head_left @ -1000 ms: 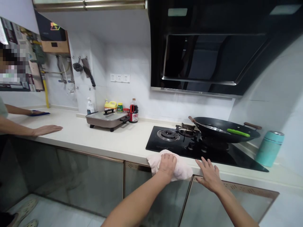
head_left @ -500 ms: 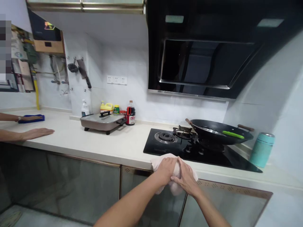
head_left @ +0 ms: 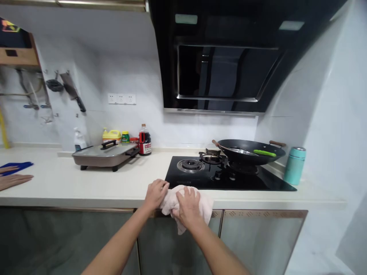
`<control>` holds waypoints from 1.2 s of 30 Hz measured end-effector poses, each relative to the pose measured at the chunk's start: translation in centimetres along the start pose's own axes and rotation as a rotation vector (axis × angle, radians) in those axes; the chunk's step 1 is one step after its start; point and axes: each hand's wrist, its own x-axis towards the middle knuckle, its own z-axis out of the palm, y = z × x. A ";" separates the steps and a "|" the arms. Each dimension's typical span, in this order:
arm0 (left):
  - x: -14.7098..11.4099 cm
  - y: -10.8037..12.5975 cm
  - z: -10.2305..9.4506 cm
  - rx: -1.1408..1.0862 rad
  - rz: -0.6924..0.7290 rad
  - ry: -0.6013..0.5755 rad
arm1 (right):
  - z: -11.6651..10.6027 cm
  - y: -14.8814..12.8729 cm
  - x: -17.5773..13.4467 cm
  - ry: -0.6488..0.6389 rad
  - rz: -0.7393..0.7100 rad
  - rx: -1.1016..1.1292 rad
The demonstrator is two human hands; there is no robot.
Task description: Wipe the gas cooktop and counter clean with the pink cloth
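Fingers of the right hand [head_left: 189, 206] are curving over the pale pink cloth [head_left: 205, 206], thumb spread wide, and they're holding it bunched at the front edge of the counter [head_left: 114, 187], a loose corner dangling before the cabinet door [head_left: 177, 256]. Just beside it, the left hand [head_left: 156, 194] is bending its fingers at that same edge, meeting the cloth's left side; whether it's pinching any fabric, I cannot tell. Right behind the cloth, the black gas hob [head_left: 183, 183] is gleaming. On its right side a wok [head_left: 243, 147] is resting, a bright green handle [head_left: 265, 153] showing inside, and a turquoise flask [head_left: 295, 168] is standing upright beyond. Over on the left, an electric pan [head_left: 100, 159] is sitting lidded, a dark sauce bottle [head_left: 145, 144] near its handle. Far left, another person's hands [head_left: 15, 180] are resting, one on a blue cloth [head_left: 23, 165]. Above, the range hood [head_left: 223, 23] is looming, and a cleaver [head_left: 70, 88] is hanging on the wall.
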 end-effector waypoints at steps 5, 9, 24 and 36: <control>0.7 -0.3 0.7 0.119 -0.204 0.000 | 0.0 4.1 -1.2 0.063 -0.134 0.035; 0.8 0.2 0.7 0.188 -0.242 -0.073 | -1.9 11.6 -3.3 0.085 -0.104 -0.014; 0.9 0.8 1.3 0.246 -0.195 -0.082 | -8.8 40.7 -11.5 -0.153 0.521 -0.239; 1.3 2.2 0.7 0.319 -0.187 -0.155 | -6.3 18.5 -4.9 -0.131 0.158 -0.188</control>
